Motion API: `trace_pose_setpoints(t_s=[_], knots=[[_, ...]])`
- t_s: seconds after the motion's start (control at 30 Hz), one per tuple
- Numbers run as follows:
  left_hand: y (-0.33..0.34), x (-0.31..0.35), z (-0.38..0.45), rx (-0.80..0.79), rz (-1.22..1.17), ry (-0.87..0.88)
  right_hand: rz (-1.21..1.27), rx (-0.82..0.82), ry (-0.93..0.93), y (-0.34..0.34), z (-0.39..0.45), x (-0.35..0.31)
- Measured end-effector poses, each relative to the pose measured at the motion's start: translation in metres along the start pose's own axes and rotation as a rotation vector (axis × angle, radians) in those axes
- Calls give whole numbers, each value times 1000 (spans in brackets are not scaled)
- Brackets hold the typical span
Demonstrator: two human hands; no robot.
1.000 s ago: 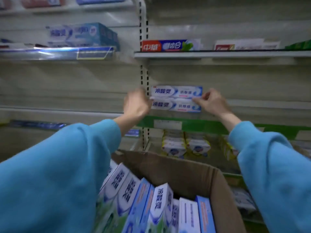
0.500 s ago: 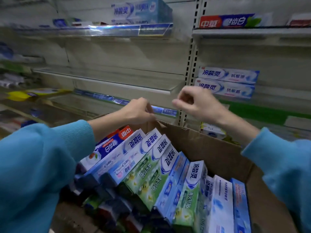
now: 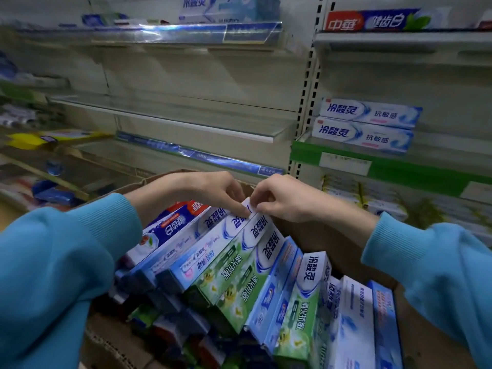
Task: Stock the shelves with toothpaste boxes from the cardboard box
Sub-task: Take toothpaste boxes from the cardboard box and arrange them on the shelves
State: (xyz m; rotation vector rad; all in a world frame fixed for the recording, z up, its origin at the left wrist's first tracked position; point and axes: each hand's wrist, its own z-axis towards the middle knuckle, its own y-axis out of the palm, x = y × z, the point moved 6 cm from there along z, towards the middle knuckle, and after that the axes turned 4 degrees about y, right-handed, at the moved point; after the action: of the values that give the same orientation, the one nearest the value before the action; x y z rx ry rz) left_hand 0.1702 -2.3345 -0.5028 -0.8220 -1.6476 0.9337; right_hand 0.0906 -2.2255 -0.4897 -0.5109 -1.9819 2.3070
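A brown cardboard box (image 3: 314, 235) below me holds several toothpaste boxes leaning on end. My left hand (image 3: 213, 191) and my right hand (image 3: 282, 198) meet at the far end of a blue-and-white toothpaste box (image 3: 213, 247) in the carton; fingers of both pinch its top end. Beside it lie green-and-white toothpaste boxes (image 3: 239, 275) and a blue-and-red one (image 3: 170, 225). Two white-and-blue toothpaste boxes (image 3: 364, 123) sit stacked on the right shelf (image 3: 346, 163) with the green edge strip.
A bare shelf (image 3: 173, 121) runs left of the slotted upright (image 3: 306, 102). Higher shelves carry a blue multipack (image 3: 229, 8) and a red-and-blue toothpaste box (image 3: 372, 21). Lower right shelves hold small packs (image 3: 372, 201); yellow and blue goods lie at the left (image 3: 53, 137).
Both hands left the two stacked boxes on the right shelf, came down to the carton and closed on the end of a blue-and-white box. The view swung left and down.
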Motion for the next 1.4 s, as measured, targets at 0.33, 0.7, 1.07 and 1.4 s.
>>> trace_pose_setpoints(t_s=[0.33, 0.7, 1.07, 1.4], knots=[[-4, 3, 2, 32, -80, 30, 45, 57, 4, -2, 2, 7], [-27, -7, -14, 134, -478, -28, 159, 142, 14, -17, -1, 10], [-96, 15, -17, 741, -903, 1, 524, 206, 63, -82, -33, 0], [-106, 67, 8, 866, -1207, 79, 358, 341, 151, -125, -86, 41]])
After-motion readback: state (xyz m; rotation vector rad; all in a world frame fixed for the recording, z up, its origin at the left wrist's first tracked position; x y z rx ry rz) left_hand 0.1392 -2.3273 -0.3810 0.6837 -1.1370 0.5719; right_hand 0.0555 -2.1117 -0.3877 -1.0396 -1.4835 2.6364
